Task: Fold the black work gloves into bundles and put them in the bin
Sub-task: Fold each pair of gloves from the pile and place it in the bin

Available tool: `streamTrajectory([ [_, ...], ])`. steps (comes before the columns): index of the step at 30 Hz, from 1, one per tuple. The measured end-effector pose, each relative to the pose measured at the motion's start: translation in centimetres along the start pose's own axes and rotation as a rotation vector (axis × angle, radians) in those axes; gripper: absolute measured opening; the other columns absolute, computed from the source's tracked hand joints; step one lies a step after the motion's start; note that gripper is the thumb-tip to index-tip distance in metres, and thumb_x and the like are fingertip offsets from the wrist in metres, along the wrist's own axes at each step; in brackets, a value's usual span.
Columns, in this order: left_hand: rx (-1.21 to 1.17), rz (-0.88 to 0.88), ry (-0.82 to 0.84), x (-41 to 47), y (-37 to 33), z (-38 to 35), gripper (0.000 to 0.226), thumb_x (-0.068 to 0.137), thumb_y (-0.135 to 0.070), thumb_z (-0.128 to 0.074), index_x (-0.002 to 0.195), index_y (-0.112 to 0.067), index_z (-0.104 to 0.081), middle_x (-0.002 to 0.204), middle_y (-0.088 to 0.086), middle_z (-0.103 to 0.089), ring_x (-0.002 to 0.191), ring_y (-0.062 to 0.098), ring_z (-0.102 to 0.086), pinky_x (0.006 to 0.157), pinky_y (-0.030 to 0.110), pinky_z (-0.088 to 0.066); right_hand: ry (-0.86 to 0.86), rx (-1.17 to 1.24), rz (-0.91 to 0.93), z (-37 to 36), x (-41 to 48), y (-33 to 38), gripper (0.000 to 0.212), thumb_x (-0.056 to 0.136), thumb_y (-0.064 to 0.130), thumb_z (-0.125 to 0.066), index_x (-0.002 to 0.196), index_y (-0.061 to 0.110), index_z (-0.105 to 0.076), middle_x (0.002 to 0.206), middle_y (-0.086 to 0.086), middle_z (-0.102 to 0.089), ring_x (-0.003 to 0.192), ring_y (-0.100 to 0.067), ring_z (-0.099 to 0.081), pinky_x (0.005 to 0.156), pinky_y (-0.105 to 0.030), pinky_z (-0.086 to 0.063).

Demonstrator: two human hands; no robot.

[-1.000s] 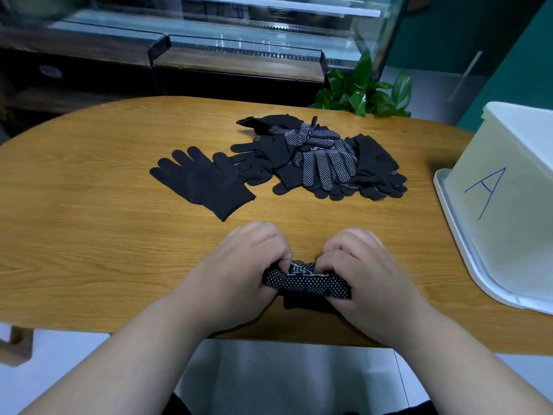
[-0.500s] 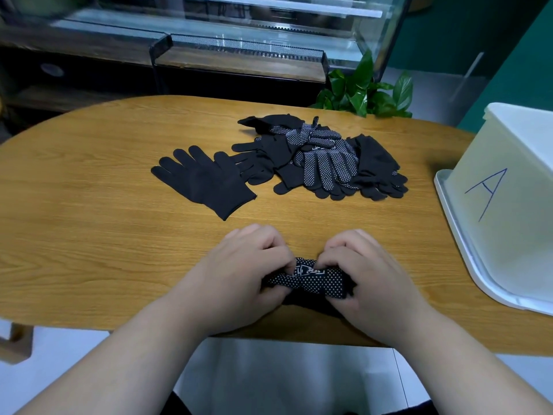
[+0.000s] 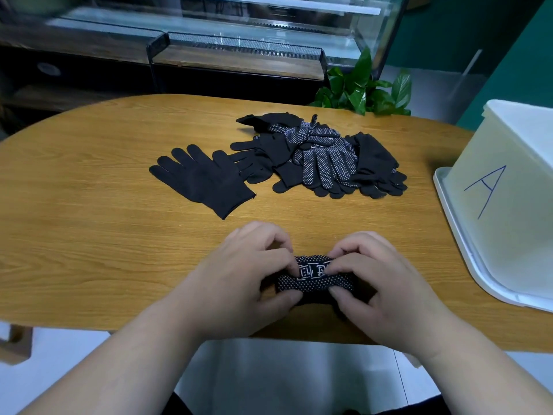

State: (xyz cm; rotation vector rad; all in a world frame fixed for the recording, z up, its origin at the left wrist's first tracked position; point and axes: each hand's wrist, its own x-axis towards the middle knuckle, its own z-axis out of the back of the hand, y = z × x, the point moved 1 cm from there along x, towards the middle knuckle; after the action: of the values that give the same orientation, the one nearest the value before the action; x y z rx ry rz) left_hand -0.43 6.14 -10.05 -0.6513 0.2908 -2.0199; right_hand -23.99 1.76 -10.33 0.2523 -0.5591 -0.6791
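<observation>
1. Glove bundle (image 3: pixel 314 283): at the table's (image 3: pixel 89 235) near edge, between my hands; long axis runs left to right.
2. Left hand (image 3: pixel 239 280): fingers curled, pinching its left end.
3. Right hand (image 3: pixel 380 283): pinching its right end; nearer the bin (image 3: pixel 508 211).
4. Bin: off to my right, well apart; I judge the right hand suits the carry.

Both forearms (image 3: pixel 128 363) rise from the bottom corners of the frame and meet at lower centre. The left hand (image 3: pixel 251 277) and right hand (image 3: pixel 380 283) lie knuckles up, fingers curled, each pinching one end of the glove bundle (image 3: pixel 314 278).
</observation>
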Motion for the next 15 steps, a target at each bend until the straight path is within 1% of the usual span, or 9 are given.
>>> streamTrajectory([
  [2, -0.064, -0.008, 0.012, -0.16, 0.2, -0.06, 0.021, 0.088, -0.045, -0.057, 0.097, -0.03, -0.068, 0.125, -0.012, -0.053, 0.127, 0.011, -0.046, 0.1, 0.043, -0.043, 0.008, 0.009, -0.021, 0.04, -0.08, -0.14, 0.019, 0.081, 0.028, -0.066, 0.099, 0.024, -0.07, 0.111, 0.014, -0.061, 0.114, -0.011, -0.056, 0.093, -0.039, -0.049],
  [3, -0.077, -0.013, 0.018, -0.18, 0.25, -0.14, 0.019, 0.09, -0.044, -0.056, 0.096, -0.03, -0.068, 0.13, -0.012, -0.053, 0.13, 0.009, -0.046, 0.103, 0.043, -0.042, 0.008, 0.003, -0.024, -0.02, -0.15, -0.16, 0.019, 0.081, 0.027, -0.067, 0.1, 0.025, -0.07, 0.113, 0.014, -0.063, 0.118, -0.011, -0.057, 0.096, -0.042, -0.048],
  [6, -0.067, -0.041, 0.035, -0.01, 0.17, -0.52, 0.013, 0.09, -0.04, -0.058, 0.092, -0.03, -0.066, 0.133, -0.015, -0.057, 0.123, 0.007, -0.053, 0.098, 0.043, -0.046, -0.021, -0.04, -0.021, -0.18, -0.49, -0.15, 0.021, 0.082, 0.018, -0.073, 0.101, 0.027, -0.072, 0.118, 0.014, -0.065, 0.126, -0.013, -0.055, 0.107, -0.047, -0.043],
  [7, -0.058, -0.051, 0.042, 0.1, 0.1, -0.65, 0.012, 0.09, -0.04, -0.059, 0.094, -0.03, -0.065, 0.133, -0.015, -0.058, 0.121, 0.007, -0.054, 0.096, 0.043, -0.047, -0.044, -0.066, -0.03, -0.23, -0.58, -0.17, 0.024, 0.081, 0.013, -0.075, 0.1, 0.027, -0.073, 0.121, 0.012, -0.065, 0.128, -0.016, -0.053, 0.107, -0.048, -0.042],
  [9, -0.043, -0.057, 0.057, 0.26, -0.06, -0.84, 0.015, 0.089, -0.041, -0.06, 0.102, -0.033, -0.062, 0.136, -0.016, -0.057, 0.12, 0.007, -0.054, 0.094, 0.042, -0.049, -0.112, -0.153, -0.07, -0.29, -0.62, -0.22, 0.026, 0.08, 0.008, -0.075, 0.099, 0.026, -0.077, 0.119, 0.005, -0.064, 0.122, -0.024, -0.054, 0.101, -0.048, -0.045],
  [10, -0.035, -0.056, 0.059, 0.34, -0.16, -0.89, 0.019, 0.089, -0.041, -0.059, 0.108, -0.035, -0.061, 0.137, -0.017, -0.056, 0.12, 0.007, -0.054, 0.094, 0.042, -0.049, -0.148, -0.205, -0.095, -0.33, -0.58, -0.24, 0.026, 0.08, 0.009, -0.073, 0.098, 0.026, -0.079, 0.114, 0.003, -0.063, 0.115, -0.025, -0.054, 0.097, -0.045, -0.044],
  [13, 0.005, -0.036, 0.069, 0.43, -0.47, -0.98, 0.039, 0.089, -0.045, -0.059, 0.127, -0.036, -0.056, 0.136, -0.017, -0.054, 0.12, 0.008, -0.051, 0.097, 0.04, -0.047, -0.176, -0.299, -0.141, -0.38, -0.43, -0.1, 0.026, 0.082, 0.018, -0.065, 0.101, 0.03, -0.079, 0.095, 0.007, -0.06, 0.098, -0.022, -0.053, 0.091, -0.032, -0.032],
  [15, 0.049, -0.027, 0.081, 0.43, -0.7, -0.97, 0.046, 0.087, -0.05, -0.059, 0.131, -0.036, -0.057, 0.134, -0.014, -0.053, 0.117, 0.011, -0.051, 0.095, 0.04, -0.046, -0.125, -0.292, -0.14, -0.31, -0.47, 0.09, 0.026, 0.088, 0.029, -0.058, 0.106, 0.028, -0.077, 0.092, 0.009, -0.061, 0.097, -0.02, -0.055, 0.091, -0.03, -0.032],
])
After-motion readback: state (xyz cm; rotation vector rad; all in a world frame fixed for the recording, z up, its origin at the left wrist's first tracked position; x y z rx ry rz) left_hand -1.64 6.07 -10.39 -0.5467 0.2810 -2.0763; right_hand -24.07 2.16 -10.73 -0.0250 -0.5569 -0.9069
